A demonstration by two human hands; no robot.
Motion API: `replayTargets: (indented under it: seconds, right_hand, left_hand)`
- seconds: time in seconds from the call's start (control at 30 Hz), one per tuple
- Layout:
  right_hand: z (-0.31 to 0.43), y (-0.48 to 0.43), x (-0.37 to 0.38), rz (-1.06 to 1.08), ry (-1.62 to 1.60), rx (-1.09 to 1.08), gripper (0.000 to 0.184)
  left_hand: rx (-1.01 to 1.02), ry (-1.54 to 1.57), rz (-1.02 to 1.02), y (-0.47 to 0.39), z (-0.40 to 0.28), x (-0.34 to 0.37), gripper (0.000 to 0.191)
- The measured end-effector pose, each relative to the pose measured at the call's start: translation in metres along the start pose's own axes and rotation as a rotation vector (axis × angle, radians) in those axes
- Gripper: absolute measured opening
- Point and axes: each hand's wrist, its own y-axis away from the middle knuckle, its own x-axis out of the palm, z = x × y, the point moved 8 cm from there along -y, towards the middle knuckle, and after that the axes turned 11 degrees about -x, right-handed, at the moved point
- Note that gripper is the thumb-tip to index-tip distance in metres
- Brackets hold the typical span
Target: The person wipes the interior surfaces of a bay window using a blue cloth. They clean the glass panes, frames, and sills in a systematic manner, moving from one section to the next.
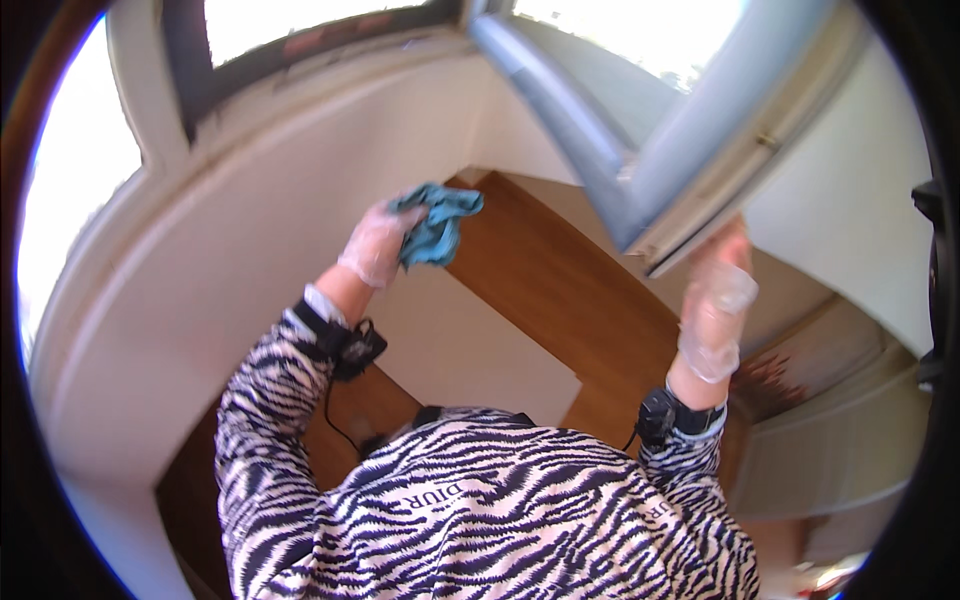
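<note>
A crumpled blue cloth (435, 225) is in my left hand (377, 238), which wears a clear disposable glove. The cloth is held in the air near the white wall under the window. My right hand (716, 300), in a similar clear glove, is blurred at the free edge of an open window sash (675, 172). Its fingers are partly hidden by the sash, so whether they grip it or only touch it cannot be made out. The sash has a grey-blue frame around a glass pane and is swung inward from the window opening.
A dark window frame (322, 49) and a worn sill (300, 94) run along the top left. Below are a brown wooden floor (555, 262) and a flat white surface (472, 337). Sheer pale fabric (825, 450) is at the lower right. Black devices are strapped to both wrists.
</note>
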Motion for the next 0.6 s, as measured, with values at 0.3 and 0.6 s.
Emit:
replayTargets:
  seconds: [0.3,0.6]
  right_hand:
    - [0.019,-0.016,-0.054,-0.089,-0.129,0.073,0.092]
    - [0.059,-0.033,-0.076,-0.498,0.074,-0.111,0.094]
  left_hand:
    - [0.014,0.27,-0.132,-0.014,0.041,-0.045,0.021]
    - [0.016,0.428,-0.143,-0.022,0.045,-0.018,0.013]
